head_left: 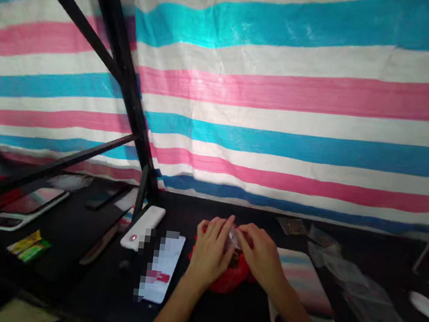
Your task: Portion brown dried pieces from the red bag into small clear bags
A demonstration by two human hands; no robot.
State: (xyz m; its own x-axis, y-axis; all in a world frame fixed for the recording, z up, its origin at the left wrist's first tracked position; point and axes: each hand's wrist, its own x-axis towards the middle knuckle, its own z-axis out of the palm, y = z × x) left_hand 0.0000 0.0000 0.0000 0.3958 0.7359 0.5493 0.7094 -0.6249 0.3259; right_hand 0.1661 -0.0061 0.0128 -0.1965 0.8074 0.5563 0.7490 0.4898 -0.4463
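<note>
Side by side over a red plastic bag [226, 282] on the black table, both my hands are at work. Between them sits a small clear plastic bag [233, 237], with something dark below it that I cannot make out. My left hand [210, 248] has its fingers bent over the clear bag's left side and lies against the red bag. From the right, my right hand [260, 251] pinches the clear bag between thumb and fingers. Parts of both bags are hidden by my hands.
Left of my hands lie a lit smartphone [166, 272] and a white power-bank-like block [143, 227]. Farther left is a yellow-green packet [29, 246]. A white-rimmed glossy panel [303, 285] and clear bags [366, 292] lie right. A black post [130, 84] rises before striped sheeting [297, 144].
</note>
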